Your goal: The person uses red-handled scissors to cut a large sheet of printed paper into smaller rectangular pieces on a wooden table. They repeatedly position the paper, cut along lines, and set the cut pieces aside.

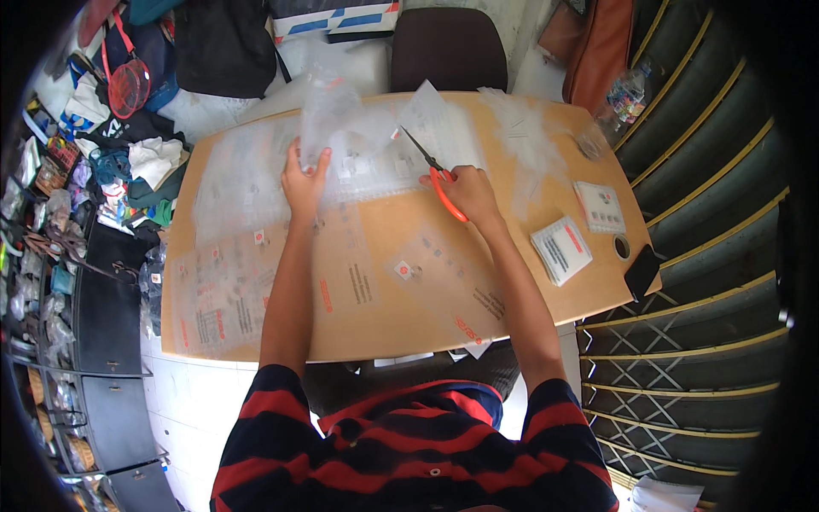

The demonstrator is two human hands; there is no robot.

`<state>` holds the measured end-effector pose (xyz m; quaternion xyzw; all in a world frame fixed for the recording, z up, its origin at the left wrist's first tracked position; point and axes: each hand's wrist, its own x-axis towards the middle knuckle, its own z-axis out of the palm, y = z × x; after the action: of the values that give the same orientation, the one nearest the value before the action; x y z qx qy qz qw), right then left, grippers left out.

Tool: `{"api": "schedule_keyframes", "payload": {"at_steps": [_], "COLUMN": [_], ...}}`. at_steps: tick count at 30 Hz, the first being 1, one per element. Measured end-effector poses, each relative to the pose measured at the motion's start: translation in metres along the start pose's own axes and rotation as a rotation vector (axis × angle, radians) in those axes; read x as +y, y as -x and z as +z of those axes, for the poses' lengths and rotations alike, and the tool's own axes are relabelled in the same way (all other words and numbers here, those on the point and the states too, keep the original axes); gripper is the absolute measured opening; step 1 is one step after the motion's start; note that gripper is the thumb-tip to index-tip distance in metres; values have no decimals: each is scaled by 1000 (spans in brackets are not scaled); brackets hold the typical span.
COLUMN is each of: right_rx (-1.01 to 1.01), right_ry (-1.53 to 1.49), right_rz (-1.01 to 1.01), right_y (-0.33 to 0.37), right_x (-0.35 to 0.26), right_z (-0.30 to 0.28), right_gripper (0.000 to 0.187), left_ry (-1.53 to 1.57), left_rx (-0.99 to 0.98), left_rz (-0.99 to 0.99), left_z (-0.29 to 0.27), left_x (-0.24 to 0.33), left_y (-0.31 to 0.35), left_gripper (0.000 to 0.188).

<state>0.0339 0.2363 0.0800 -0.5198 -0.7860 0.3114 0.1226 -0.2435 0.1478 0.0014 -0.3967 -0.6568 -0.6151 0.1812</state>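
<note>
My right hand (469, 192) grips a pair of scissors (450, 198) by the orange handles. Its dark blades point up and left over the plastic on the table. My left hand (304, 186) is raised, thumb and fingers apart, at the lower end of a clear plastic sheet (328, 102). That sheet stands up in the air and is smeared by motion. Below it lies a wide layer of clear printed plastic sheets (247, 175). Nearer to me, more clear printed sheets (226, 299) lie flat. A loose printed plastic piece (444, 277) rests under my right forearm.
On the wooden table's (392, 328) right side are a stack of printed packets (560, 250), another packet stack (600, 207), a tape roll (622, 247) and a black phone (641, 273). Clear plastic scraps (520, 136) lie at the far right. A dark chair (448, 47) stands behind.
</note>
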Motion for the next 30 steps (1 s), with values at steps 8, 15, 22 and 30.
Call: {"api": "schedule_keyframes", "payload": {"at_steps": [8,15,22,30], "right_rx": [185,81,32,-81], "right_ry": [-42,16,23,-412], "right_rz": [-113,-57,-135,-243], "right_y": [-13,1,14,73], "right_x": [22,25,15,62], "right_z": [17,14,2,-28], "right_gripper": [64,72,65,64], "left_ry": [81,-36,-242,-300], "left_rx": [-179,-329,-587,-617], "left_rz": [-255,-152,321,336], "left_z": [0,3,0,9], "left_x": [-31,-15,27,21], "left_y": [-4,0,11,19], "left_gripper": [33,37,30,40]}}
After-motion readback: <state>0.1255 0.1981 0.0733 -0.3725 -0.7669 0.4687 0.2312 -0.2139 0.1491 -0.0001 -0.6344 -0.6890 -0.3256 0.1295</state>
